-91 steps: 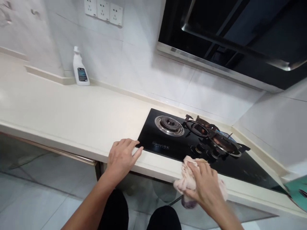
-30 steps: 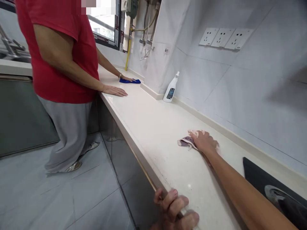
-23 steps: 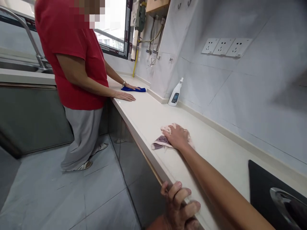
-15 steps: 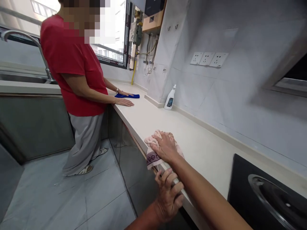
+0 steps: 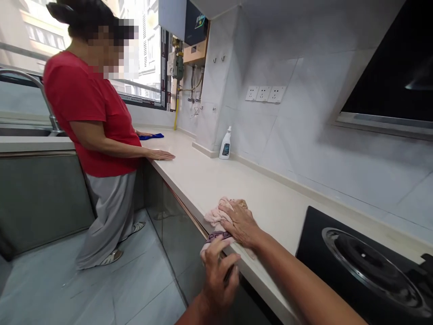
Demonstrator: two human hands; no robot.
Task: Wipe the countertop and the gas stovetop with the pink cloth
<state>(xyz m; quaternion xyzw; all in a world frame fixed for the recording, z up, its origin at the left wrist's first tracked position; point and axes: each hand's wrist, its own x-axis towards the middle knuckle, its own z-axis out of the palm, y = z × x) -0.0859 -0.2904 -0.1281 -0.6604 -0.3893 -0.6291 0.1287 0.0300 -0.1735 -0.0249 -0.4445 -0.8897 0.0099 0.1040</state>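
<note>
My right hand point(image 5: 241, 222) presses flat on a pink cloth point(image 5: 216, 215) at the front edge of the cream countertop point(image 5: 216, 178). Part of the cloth hangs over the edge. My left hand point(image 5: 218, 271) sits just below it, fingers curled around the counter's front edge, touching the hanging part of the cloth.
A person in a red shirt point(image 5: 88, 113) stands at the far end, one hand flat on the counter, the other by a blue cloth point(image 5: 151, 136). A white spray bottle point(image 5: 225, 143) stands by the wall. A black gas hob point(image 5: 361, 262) lies at the right. A sink tap point(image 5: 40, 90) shows at left.
My right hand has dragged the pink cloth from mid-counter to the front edge. My left hand has stayed gripping the edge. The view swung from the hob toward the person.
</note>
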